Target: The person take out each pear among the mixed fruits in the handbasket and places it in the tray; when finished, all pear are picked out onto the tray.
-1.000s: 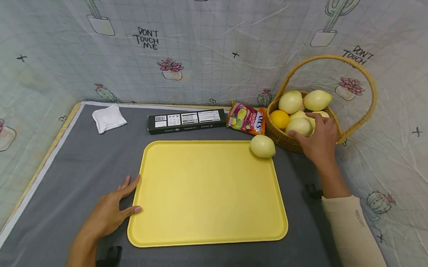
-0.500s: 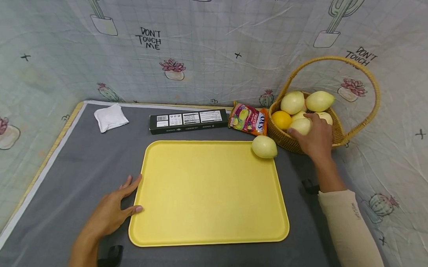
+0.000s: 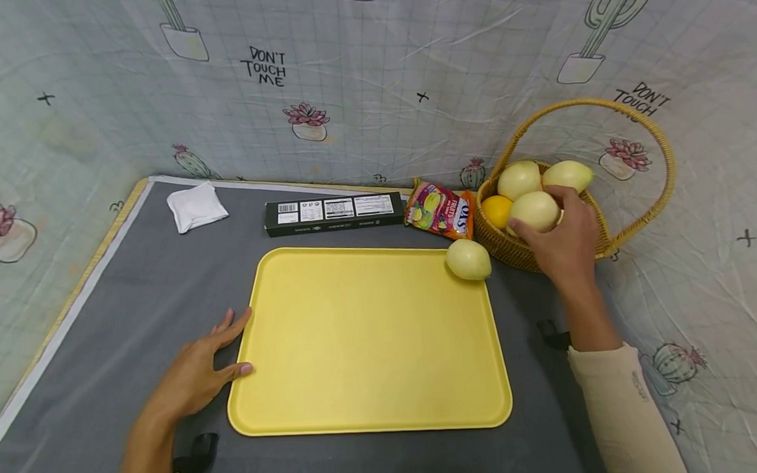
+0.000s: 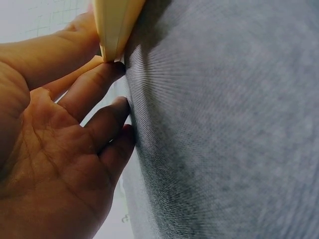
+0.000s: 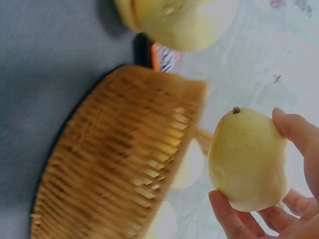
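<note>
My right hand [image 3: 569, 237] grips a pale yellow fruit [image 5: 248, 159] with a brown stem stub, thumb on one side and fingers on the other. In the head view the fruit overlaps the wicker basket [image 3: 504, 249]; the right wrist view shows it raised beyond the basket's rim. An orange [image 3: 496, 210] and more pale yellow fruits [image 3: 519, 181] lie in the basket. On the left edge of the yellow tray [image 3: 369, 341] rests my left hand [image 3: 195, 375], thumb and forefinger spread along the rim. Another pale yellow fruit [image 3: 468, 260] sits on the tray's far right corner.
Behind the tray lie a long black box [image 3: 334, 214] and a colourful snack packet [image 3: 440, 210], the packet close against the basket. A white folded cloth or pouch [image 3: 197, 208] is at the back left. The basket's tall handle [image 3: 657, 143] arches toward the right.
My right hand has raised the pale yellow fruit up from among the others in the basket. The left hand stays at the tray's edge.
</note>
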